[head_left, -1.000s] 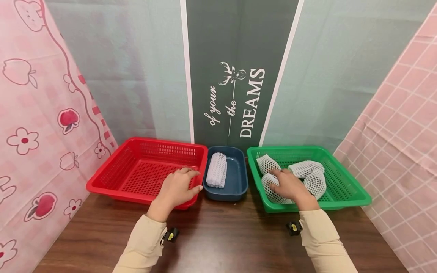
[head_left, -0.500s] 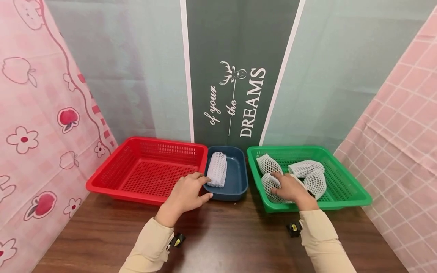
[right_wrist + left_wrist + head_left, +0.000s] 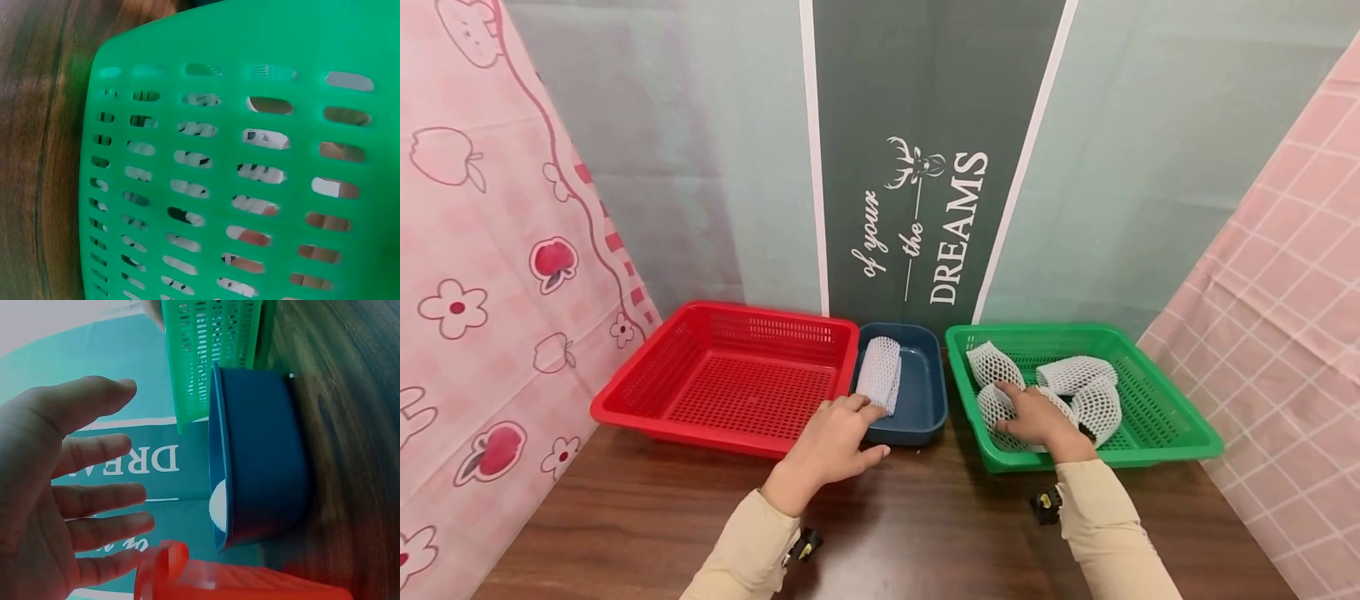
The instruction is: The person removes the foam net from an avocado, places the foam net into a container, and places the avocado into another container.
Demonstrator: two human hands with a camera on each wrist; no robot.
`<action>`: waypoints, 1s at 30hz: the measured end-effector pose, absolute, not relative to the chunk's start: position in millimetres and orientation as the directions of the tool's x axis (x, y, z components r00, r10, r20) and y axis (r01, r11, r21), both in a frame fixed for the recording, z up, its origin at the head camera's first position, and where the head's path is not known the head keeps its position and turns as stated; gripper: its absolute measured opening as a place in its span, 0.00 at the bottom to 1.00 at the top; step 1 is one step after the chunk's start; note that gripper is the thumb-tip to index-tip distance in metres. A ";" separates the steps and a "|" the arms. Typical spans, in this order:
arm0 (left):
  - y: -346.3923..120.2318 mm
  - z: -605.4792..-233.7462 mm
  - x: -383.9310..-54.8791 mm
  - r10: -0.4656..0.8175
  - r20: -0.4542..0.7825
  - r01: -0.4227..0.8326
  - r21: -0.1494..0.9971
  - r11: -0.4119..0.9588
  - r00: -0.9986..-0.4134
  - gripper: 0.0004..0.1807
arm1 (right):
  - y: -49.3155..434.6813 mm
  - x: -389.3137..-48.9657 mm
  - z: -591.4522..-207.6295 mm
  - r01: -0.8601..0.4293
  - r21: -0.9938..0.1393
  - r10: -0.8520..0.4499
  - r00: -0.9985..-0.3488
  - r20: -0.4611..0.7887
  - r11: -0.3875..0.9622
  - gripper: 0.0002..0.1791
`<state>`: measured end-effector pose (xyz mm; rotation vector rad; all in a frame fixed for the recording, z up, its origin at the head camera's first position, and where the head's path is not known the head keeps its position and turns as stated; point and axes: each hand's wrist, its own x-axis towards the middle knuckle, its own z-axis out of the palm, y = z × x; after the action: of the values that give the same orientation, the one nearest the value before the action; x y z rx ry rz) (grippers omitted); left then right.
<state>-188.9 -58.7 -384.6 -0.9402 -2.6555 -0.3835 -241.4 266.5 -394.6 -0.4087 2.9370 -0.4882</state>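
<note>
A white foam fruit net [image 3: 880,371] lies in the small blue bin [image 3: 919,425]. My left hand [image 3: 829,446] hovers by the bin's near left corner, fingertips over the near end of that net. In the left wrist view its fingers are spread and hold nothing. My right hand [image 3: 1039,419] reaches down into the green basket [image 3: 1176,408], thumb and forefinger apart over a foam net [image 3: 994,407] at the near left. Its other fingers are hidden, so a grip cannot be confirmed. The basket wall screens most of the right wrist view.
More foam nets [image 3: 1077,374] lie in the green basket. A red basket [image 3: 730,392] stands left of the bin, with only its perforated floor showing inside. All three containers stand on a brown wooden table [image 3: 940,525] before a hanging grey-green cloth [image 3: 910,100].
My left hand has moved right and towards me, from over the red basket's edge to the blue bin's near corner. My right hand has drawn slightly nearer to me; the nets look unmoved.
</note>
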 end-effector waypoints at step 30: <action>-32.9 -422.5 -176.8 0.625 0.209 0.657 0.162 0.736 -0.752 0.22 | 267.5 -245.3 -422.5 -0.189 -0.201 -0.217 -0.968 -0.127 0.961 0.44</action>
<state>-176.8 -32.9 -422.5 -1.0382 -2.7944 -0.3410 -245.3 267.5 -422.5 -0.3092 2.9642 -0.2828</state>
